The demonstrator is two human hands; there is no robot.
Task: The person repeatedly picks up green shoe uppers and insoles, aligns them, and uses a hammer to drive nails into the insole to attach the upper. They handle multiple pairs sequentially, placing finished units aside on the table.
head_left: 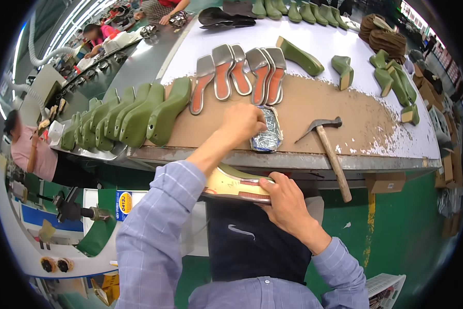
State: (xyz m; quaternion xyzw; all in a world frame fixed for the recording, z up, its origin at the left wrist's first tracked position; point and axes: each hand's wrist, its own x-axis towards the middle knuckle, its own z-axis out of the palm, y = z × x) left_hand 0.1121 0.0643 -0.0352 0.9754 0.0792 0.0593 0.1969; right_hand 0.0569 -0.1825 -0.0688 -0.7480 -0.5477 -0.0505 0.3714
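My right hand (289, 200) grips a green shoe last (230, 184) in front of my body, its pale yellow underside turned up with a reddish-brown strip along it. Just beyond it, my left hand (243, 124) is closed, fingers pinched together at the left edge of a small foil-lined tray (267, 138). Whatever those fingers hold, if anything, is too small to make out. Behind the tray lie several silver insoles with orange-red centres (223, 77). A wooden-handled hammer (328, 147) rests to the right, its handle sticking out past the bench edge.
Green lasts (169, 110) line the left of the bench (339, 113), with more lasts (396, 82) at the right and far edge. Brown material (386, 38) is piled at the back right. A white machine (25, 247) stands at lower left. Other people (33, 149) work beyond the bench.
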